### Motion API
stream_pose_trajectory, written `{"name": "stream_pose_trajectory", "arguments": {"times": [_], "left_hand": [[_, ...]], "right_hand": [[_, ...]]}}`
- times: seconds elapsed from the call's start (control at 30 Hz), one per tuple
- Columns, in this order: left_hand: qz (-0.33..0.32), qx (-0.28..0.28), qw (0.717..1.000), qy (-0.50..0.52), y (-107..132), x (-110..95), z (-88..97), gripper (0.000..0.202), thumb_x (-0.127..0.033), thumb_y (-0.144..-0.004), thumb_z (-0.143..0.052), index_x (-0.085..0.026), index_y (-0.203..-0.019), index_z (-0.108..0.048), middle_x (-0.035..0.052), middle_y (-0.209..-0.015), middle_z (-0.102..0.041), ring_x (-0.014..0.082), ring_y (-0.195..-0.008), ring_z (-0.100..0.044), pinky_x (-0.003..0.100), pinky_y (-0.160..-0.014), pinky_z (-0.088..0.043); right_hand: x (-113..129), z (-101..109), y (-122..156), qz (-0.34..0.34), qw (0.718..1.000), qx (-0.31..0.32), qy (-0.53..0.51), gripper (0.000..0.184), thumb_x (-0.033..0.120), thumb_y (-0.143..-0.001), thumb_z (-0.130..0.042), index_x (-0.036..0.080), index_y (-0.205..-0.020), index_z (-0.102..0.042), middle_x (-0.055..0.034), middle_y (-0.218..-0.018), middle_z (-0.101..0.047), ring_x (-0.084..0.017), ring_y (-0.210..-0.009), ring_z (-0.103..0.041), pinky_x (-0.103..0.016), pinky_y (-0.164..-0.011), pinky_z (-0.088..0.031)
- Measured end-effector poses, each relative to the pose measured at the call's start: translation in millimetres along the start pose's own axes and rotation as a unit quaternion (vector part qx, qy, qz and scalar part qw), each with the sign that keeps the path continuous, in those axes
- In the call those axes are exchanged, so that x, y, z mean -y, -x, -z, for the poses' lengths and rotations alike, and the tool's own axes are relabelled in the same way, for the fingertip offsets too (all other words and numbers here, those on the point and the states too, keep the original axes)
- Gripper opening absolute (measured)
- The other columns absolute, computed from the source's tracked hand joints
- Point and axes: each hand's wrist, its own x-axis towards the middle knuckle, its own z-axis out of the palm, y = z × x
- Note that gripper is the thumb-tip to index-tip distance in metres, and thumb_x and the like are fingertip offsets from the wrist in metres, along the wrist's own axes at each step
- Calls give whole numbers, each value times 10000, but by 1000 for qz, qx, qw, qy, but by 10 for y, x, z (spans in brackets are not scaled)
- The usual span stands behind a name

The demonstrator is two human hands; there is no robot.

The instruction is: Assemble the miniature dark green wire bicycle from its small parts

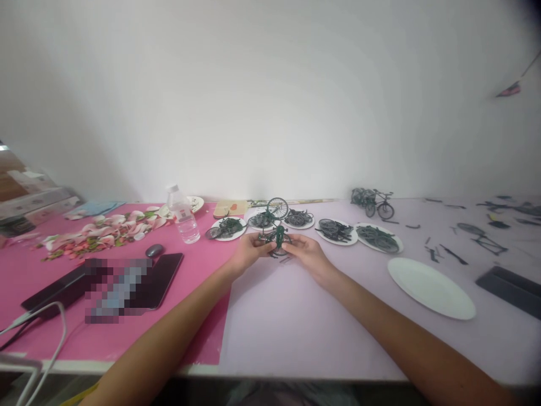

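There is lots of room to slide at 6 o'clock from the left hand and right hand, over the pale table top. Small plates of bike bits block 11 to 2 o'clock (a hand fits above them). A tall bottle stands at 10, a black slab lies at 8, a big white plate near 4.

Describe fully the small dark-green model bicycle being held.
The small dark-green model bicycle has a slim frame and thin dark spoked wheels, one above the other. It looks plastic; finer parts are blurred. It is held on end over the pale lilac tabletop, gripped low by bare left hand and bare right hand.
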Motion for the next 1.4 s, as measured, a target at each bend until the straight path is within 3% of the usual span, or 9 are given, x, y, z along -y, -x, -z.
{"name": "stream_pose_trajectory", "arguments": {"times": [0.33, 0.63, 0.83, 1.1, 1.4], "left_hand": [[-2, -10, 1000, -4, -25, 26, 12, 623, -459, -672, -949, -104, -1135, -731, 131, -1016, -787, 246, -862, -761, 369, -827, -627], [-8, -3, 1000, 6, -12, -17, -15, 609, -442, -670, -950, -87, -1114, -729, 143, -1008, -783, 247, -859, -759, 377, -839, -622], [-12, -2, 1000, 0, -2, -31, -42, 626, -442, -667, -953, -81, -1125, -725, 135, -962, -780, 232, -819, -752, 361, -816, -620], [-5, 32, 999, 17, -1, -7, 3, 581, -588, -820, -797, -93, -1119, -745, 144, -1050, -769, 239, -921, -744, 407, -911, -613], [5, 19, 1000, 1, 3, -13, 7, 582, -544, -726, -889, -97, -1071, -749, 128, -1006, -770, 230, -889, -737, 391, -874, -615]], "right_hand": [[54, 1, 25, -6, 1000, -3, 12, 481, 354, -658, -968, 179, -1064, -780, -62, -1014, -787, -206, -882, -740, -319, -784, -603], [51, -3, 34, -12, 1000, 21, -10, 459, 388, -702, -949, 161, -1062, -777, -100, -1041, -784, -246, -898, -755, -349, -752, -641], [73, -54, 82, 14, 999, 13, 29, 490, 422, -701, -946, 164, -1070, -754, -99, -1040, -777, -257, -925, -748, -353, -734, -658], [117, -116, 126, 26, 999, -4, 47, 496, 456, -712, -923, 165, -1072, -744, -96, -1064, -762, -252, -867, -743, -371, -685, -672], [93, -100, 111, 40, 997, 14, 69, 517, 478, -712, -913, 162, -1092, -761, -84, -994, -764, -256, -876, -736, -384, -728, -666]]}}
